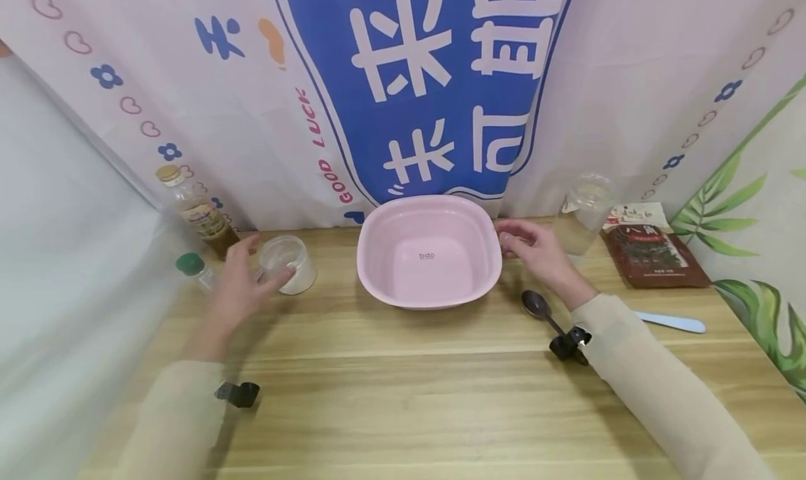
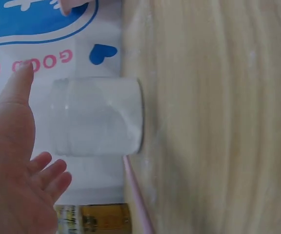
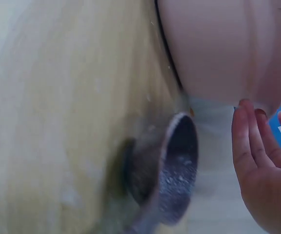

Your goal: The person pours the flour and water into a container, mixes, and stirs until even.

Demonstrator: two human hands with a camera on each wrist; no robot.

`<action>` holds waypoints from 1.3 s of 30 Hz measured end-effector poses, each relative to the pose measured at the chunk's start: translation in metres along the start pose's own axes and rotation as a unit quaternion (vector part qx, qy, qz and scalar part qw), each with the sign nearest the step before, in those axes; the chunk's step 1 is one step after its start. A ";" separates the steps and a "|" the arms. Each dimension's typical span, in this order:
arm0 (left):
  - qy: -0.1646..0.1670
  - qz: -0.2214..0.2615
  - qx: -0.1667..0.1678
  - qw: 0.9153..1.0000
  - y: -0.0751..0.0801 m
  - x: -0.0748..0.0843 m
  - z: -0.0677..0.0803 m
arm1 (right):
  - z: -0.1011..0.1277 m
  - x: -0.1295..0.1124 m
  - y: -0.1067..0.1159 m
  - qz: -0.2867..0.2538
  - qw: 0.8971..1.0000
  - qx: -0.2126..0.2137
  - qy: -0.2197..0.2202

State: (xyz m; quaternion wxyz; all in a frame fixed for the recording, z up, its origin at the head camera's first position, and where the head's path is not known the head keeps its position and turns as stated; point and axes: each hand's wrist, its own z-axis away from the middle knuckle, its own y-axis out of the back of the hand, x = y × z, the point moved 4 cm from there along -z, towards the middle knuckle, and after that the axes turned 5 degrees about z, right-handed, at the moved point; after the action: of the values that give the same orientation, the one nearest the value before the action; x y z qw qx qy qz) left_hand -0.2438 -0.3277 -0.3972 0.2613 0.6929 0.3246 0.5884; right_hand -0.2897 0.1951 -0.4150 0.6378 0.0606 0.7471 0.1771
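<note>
Your left hand spreads wide beside the clear jar at nine o'clock. Your right hand, fingers relaxed, touches the pink basin marked "bdo"; the curtain behind reads "GOOD LUCK".

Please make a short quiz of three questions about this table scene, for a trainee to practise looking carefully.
1. True or false: the pink basin holds water.
2. Which thing is the left hand closest to?
A. the small jar of white powder
B. the dark spoon
C. the brown packet
3. Fill in: the right hand is at the basin's ____ rim, as the head camera sees it.

Key:
1. False; it looks empty.
2. A. The open fingers are at the jar, not closed round it.
3. Right.
</note>
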 end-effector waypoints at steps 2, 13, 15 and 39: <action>0.012 0.024 -0.025 0.999 -0.007 -0.005 -0.002 | 0.000 0.003 -0.003 -0.017 1.000 0.002 -0.010; 0.060 0.102 -0.052 0.992 -0.020 -0.019 -0.016 | -0.005 0.009 -0.008 -0.085 0.993 0.028 -0.074; 0.064 0.106 -0.053 0.991 -0.021 -0.021 -0.016 | -0.006 0.008 -0.010 -0.091 0.992 0.026 -0.081; 0.050 0.171 -0.015 0.984 -0.015 0.009 -0.018 | -0.008 0.005 -0.008 -0.083 0.993 0.016 -0.084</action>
State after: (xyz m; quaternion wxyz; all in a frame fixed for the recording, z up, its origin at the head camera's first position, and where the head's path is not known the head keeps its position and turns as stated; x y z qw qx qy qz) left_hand -0.2630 -0.3117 -0.3994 0.1508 0.7037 0.2050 0.6634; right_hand -0.2974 0.1881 -0.4213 0.7094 0.0231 0.6964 0.1060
